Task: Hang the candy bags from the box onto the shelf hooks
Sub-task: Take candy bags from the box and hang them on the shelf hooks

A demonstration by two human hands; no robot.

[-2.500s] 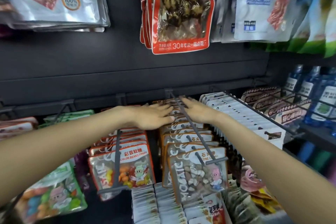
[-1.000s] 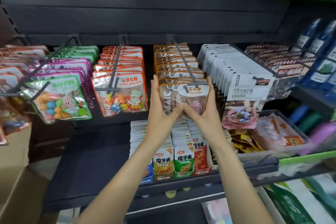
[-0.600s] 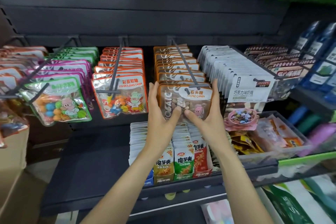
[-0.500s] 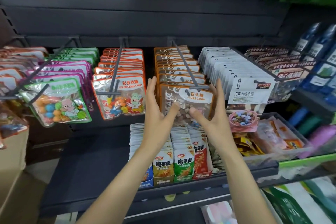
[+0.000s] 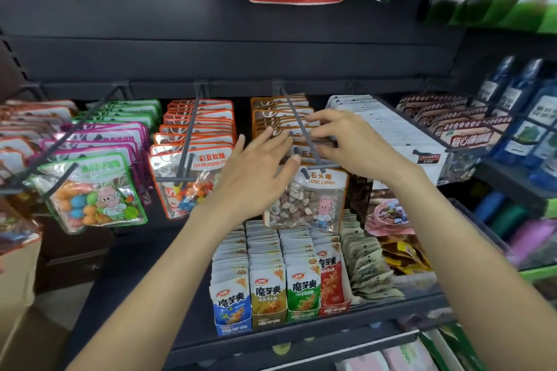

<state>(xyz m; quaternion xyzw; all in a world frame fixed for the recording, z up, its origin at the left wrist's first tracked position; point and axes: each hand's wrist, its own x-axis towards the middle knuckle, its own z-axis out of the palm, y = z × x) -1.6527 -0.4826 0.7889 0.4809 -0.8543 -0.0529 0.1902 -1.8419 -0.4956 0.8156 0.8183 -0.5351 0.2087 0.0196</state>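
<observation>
Head view: both hands point(image 5: 301, 156) reach over stone candy bags point(image 5: 304, 199) on hook point(image 5: 297, 126).

Orange-edged clear stone candy bag point(image 5: 306, 199) of brown and white pieces, green-edged bag point(image 5: 93, 190) with orange and blue balls, dark grey shelf point(image 5: 229, 48)

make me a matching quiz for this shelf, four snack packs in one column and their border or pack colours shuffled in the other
Things:
1. stone candy bag
2. color beans bag
3. cartoon candy bag at far left
4. konjac pack, leftmost on the lower shelf

Colours:
A. green border
B. blue pack
C. brown-orange border
D. red-orange border

Pairs: 1-C, 2-D, 3-A, 4-B
</observation>
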